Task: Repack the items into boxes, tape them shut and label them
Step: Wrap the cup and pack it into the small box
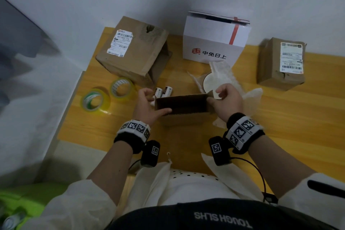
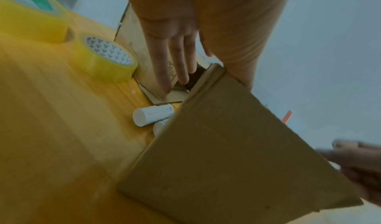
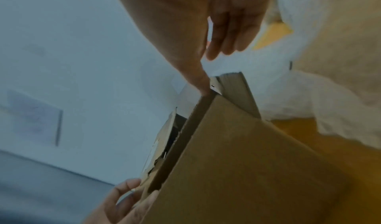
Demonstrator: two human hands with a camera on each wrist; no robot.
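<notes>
Though half-hidden, perhaps two bottles (image 2: 153, 117)

left-hand fingers (image 2: 163, 64) hold cardboard box (image 2: 226, 154) | white cylinders (image 2: 152, 116) beside box | tape roll (image 2: 107, 59) near

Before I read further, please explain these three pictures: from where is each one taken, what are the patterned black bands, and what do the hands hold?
No machine here: a person works with two bare hands. The wide picture comes from a camera on the head, looking down. The other two come from cameras on the wrists, worn beside the patterned bands, looking along the fingers. The left hand and the right hand each grip one end of a small brown box. On the yellow table lie two tape rolls, two small white cylinders, a round white thing in wrapping, two larger brown boxes with labels and a white box.
</notes>
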